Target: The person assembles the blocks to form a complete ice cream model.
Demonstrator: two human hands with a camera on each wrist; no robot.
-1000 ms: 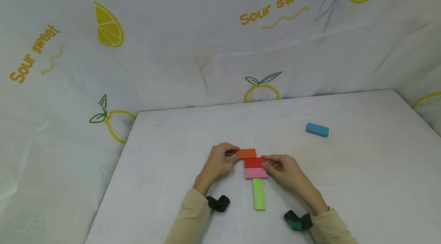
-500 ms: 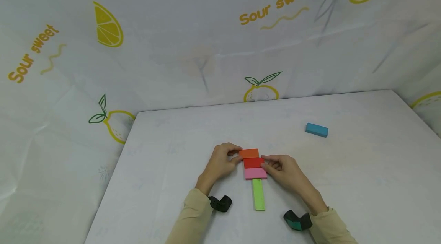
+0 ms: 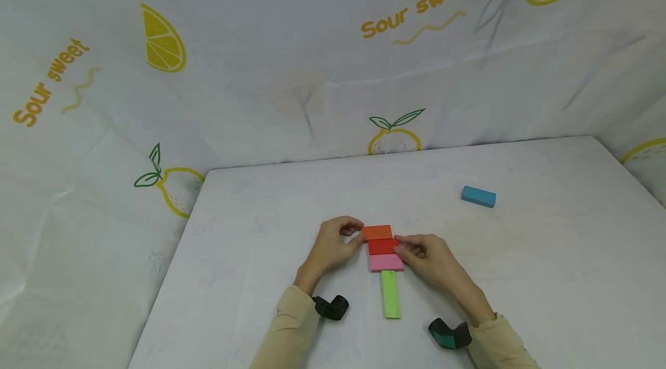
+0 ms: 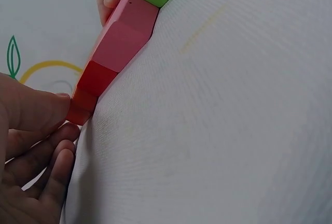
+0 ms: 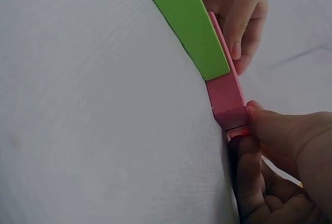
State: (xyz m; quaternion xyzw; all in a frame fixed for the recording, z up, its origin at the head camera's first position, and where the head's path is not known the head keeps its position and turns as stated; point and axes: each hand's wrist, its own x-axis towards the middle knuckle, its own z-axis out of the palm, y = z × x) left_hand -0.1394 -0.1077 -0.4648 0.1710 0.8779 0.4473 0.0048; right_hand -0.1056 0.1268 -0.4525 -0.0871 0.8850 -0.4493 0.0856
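Flat on the white table, several coloured wooden blocks lie in a column. At its far end is an orange block, pinched at its left end by the thumb and fingers of my left hand. Directly in front of it sits a red block, its right end held between the thumb and fingers of my right hand. A pink block adjoins the red one on the near side. Pointing toward me from the pink block is a lime green block, set lengthwise.
A blue block lies apart at the back right of the table. Black wrist cameras are strapped at both cuffs. Behind the table's far edge hangs a white cloth printed with lemons and lettering.
My left hand has slid the orange block a short way right, so it lines up more with the red block. My right hand has stayed at the red block.
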